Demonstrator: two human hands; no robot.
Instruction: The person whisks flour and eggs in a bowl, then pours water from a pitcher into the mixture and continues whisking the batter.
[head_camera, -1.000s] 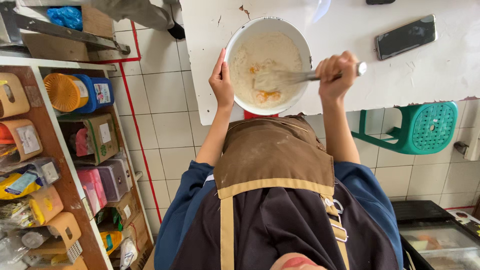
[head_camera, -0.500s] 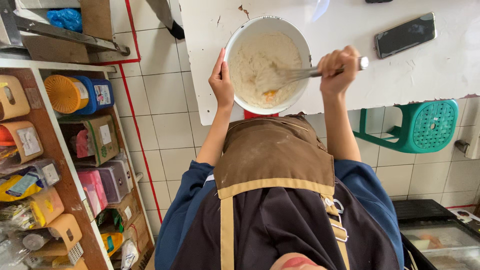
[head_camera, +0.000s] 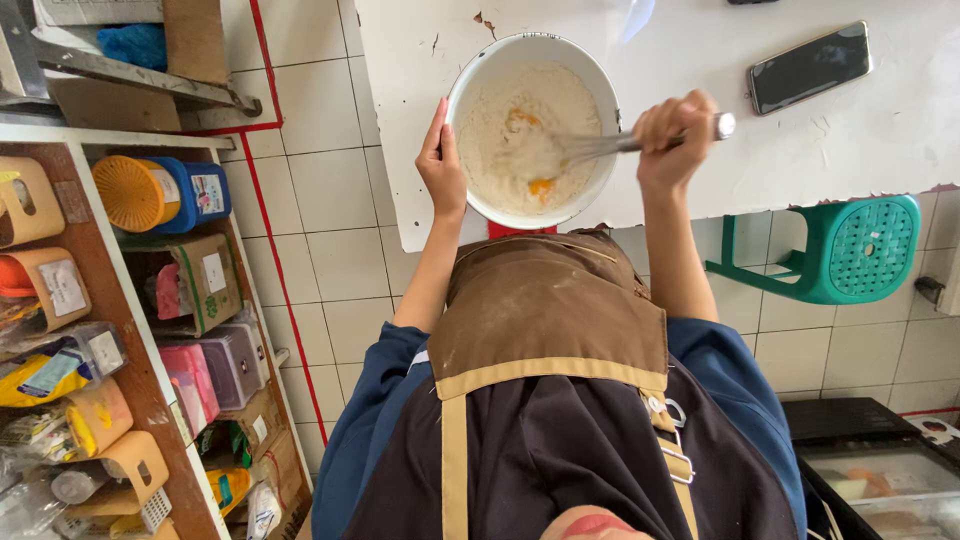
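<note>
A white round bowl (head_camera: 470, 80) stands near the edge of a white table (head_camera: 880, 130). It holds pale flour with orange yolk patches (head_camera: 540, 187). My left hand (head_camera: 442, 160) lies flat against the bowl's left rim, steadying it. My right hand (head_camera: 672, 135) is closed around the metal handle of a whisk (head_camera: 590, 147), whose wire head is blurred in the batter. I wear a brown and black apron (head_camera: 545, 320) over blue sleeves.
A dark phone (head_camera: 808, 66) lies on the table to the right of the bowl. A green plastic stool (head_camera: 840, 250) stands under the table at right. A wooden shelf (head_camera: 130, 350) with boxes, containers and packets runs along the left. The floor is white tile with red lines.
The whisk head has swept through the batter inside the bowl and the yolk patches have shifted. My left hand stays on the rim.
</note>
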